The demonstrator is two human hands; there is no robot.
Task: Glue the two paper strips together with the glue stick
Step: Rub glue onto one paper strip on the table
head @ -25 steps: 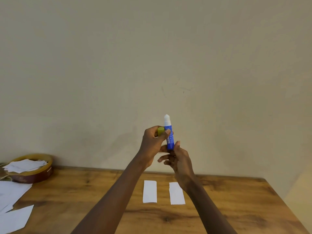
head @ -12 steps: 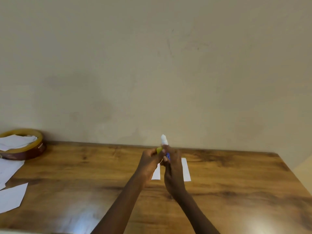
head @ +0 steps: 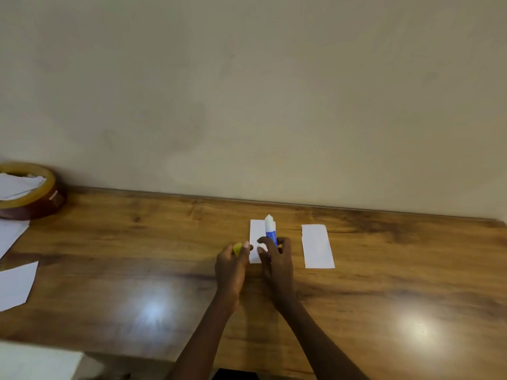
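The right hand [head: 275,259] grips the blue glue stick [head: 271,231], white tip up, over one flat white strip [head: 256,239]. The left hand [head: 231,266] pinches the yellow cap [head: 237,248]. The other strip [head: 317,246] lies on the shiny wood table [head: 137,256].

We identify the setting as a plain indoor room, most likely a home or small office craft station; the frame does not settle which. The evidence is as follows. A wood-grain laminate counter [head: 384,297] stands flush against a bare, cream-painted wall [head: 247,91] showing faint scuffs. At the counter's far left corner we note a large roll of brown tape [head: 41,204] with paper scraps resting on it, and loose white paper sheets [head: 15,286] nearby. Overhead lighting reflects off the glossy counter surface.
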